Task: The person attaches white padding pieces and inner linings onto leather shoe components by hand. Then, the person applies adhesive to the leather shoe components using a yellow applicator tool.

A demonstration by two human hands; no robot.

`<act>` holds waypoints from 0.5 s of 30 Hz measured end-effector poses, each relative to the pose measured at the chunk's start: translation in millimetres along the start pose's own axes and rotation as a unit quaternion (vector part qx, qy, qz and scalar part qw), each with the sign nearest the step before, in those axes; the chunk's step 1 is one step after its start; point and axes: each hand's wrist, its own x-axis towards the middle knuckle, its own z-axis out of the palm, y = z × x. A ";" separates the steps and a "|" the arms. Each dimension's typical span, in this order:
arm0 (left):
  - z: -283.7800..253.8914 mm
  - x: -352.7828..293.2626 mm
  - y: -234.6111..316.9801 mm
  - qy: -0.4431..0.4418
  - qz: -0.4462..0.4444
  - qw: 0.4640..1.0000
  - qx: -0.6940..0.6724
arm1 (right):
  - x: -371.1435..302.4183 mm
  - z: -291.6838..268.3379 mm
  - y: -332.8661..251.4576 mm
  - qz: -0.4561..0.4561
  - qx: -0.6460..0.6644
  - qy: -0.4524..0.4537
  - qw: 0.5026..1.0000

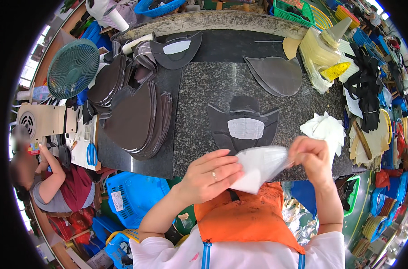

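Over the table's near edge, a white curved piece of thin sheet material (256, 169) is stretched between my hands, its right part blurred by motion. My left hand (210, 175), with a ring on one finger, grips the piece's left side, fingers together on top and thumb hidden. With closed fingertips, my right hand (310, 157) pinches its right corner. Just beyond lies a dark grey cut piece (220, 131) with a white patch (245, 128) on its middle. To the right of it, near my right hand, sits a fanned pile of similar white pieces (325, 128).
Stacked dark brown cut pieces (134, 119) cover the table's left side. Farther back lie a patched dark piece (179, 48) and grey pieces (280, 75). A green fan (73, 68) and a seated person (62, 184) are at left. Black strips (367, 89) hang at right.
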 end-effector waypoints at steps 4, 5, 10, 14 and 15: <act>-8.6 -0.1 -4.7 0.032 -0.054 0.996 -0.067 | -10.9 -11.5 2.5 -0.117 -0.050 0.076 0.989; -7.3 -2.0 -5.4 0.031 -0.054 0.996 -0.067 | -11.0 -11.2 4.3 -0.188 -0.073 0.076 0.977; -3.5 -21.3 -2.6 0.143 -0.385 0.838 -0.360 | -29.2 7.5 -3.9 -0.052 0.277 0.017 0.959; -0.2 -28.8 -11.4 0.230 -0.469 0.753 -0.401 | -16.4 9.5 19.5 0.080 -0.256 -0.083 0.960; 4.7 -27.5 -3.9 0.195 -0.476 0.752 -0.412 | -16.0 21.2 19.8 0.076 -0.235 -0.160 0.956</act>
